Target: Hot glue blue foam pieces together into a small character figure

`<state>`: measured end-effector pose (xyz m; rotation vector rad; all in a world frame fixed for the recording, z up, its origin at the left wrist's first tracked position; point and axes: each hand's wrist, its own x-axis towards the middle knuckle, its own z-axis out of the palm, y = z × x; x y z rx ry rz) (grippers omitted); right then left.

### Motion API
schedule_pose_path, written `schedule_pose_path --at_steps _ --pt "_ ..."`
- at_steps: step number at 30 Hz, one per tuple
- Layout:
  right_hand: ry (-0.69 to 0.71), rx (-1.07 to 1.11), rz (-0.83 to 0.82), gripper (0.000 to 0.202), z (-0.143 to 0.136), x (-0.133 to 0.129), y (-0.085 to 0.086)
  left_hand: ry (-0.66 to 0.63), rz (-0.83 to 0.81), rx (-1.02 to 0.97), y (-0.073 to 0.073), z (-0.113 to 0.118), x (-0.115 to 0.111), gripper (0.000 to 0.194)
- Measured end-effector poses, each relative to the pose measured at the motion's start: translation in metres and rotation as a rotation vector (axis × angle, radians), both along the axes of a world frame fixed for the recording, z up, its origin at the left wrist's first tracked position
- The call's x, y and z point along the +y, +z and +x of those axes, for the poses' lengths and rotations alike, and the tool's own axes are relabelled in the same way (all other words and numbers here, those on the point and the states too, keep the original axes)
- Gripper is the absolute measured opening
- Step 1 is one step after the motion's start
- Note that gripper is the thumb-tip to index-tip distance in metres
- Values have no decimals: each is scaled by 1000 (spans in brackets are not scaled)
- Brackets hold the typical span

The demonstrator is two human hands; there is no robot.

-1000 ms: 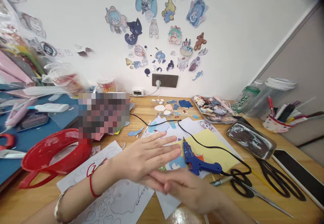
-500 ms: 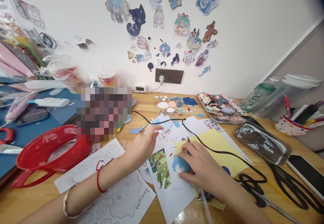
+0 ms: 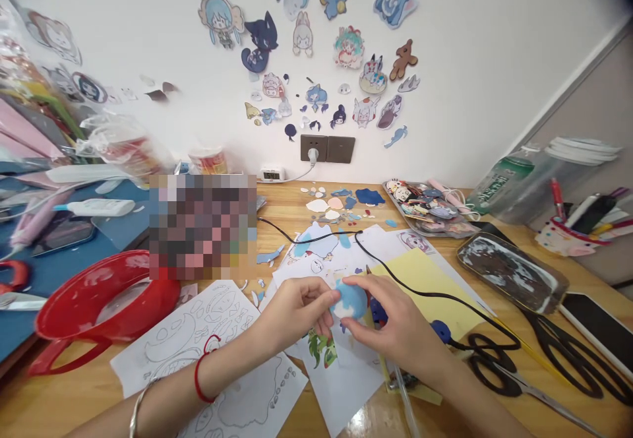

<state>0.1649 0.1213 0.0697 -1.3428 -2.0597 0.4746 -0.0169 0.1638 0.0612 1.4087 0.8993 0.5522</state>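
Observation:
A small rounded blue-and-white piece (image 3: 349, 301) is held above the papers in the middle of the desk; I cannot make out its material. The thumb and forefinger of my right hand (image 3: 390, 316) grip it from the right. On its left edge, my left hand (image 3: 301, 303) pinches it between thumb and fingers. Under both hands lie white sheets (image 3: 341, 392) with a green printed picture (image 3: 321, 352), partly hidden. A yellow sheet (image 3: 420, 280) lies beyond my right hand, crossed by a black cord (image 3: 410, 287).
Black-handled scissors (image 3: 524, 385), a phone (image 3: 601, 332) and a smeared tray (image 3: 509, 273) lie at right. A red bowl (image 3: 64, 299) and line-drawn sheets (image 3: 173, 339) sit at left. Cut-out pieces (image 3: 370, 196) are scattered near the wall; a tray of cut-outs (image 3: 425, 210) stands behind.
My left hand has come down and right from its raised position and now grips the piece. My right hand has lifted the piece slightly away from the papers.

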Motion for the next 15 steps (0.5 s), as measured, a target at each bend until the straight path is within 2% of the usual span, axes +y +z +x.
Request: schedule_pose_path --at_steps 3,6,10,12,13,15 --pt "13 69 -51 43 -1 -1 -1 48 191 116 1 -2 -3 42" --pt "-10 123 -94 44 -2 -1 0 115 330 177 -1 -6 -2 41" --pt "-8 166 -81 43 -3 0 -1 215 237 -62 -4 -4 2 29" --pt "14 178 -55 44 -3 1 -2 231 196 -175 -2 -2 3 38" --pt "23 182 -42 44 -3 1 -2 230 174 -187 0 -1 4 42" --pt "28 194 -7 44 -2 1 -3 236 137 -153 5 0 4 34"
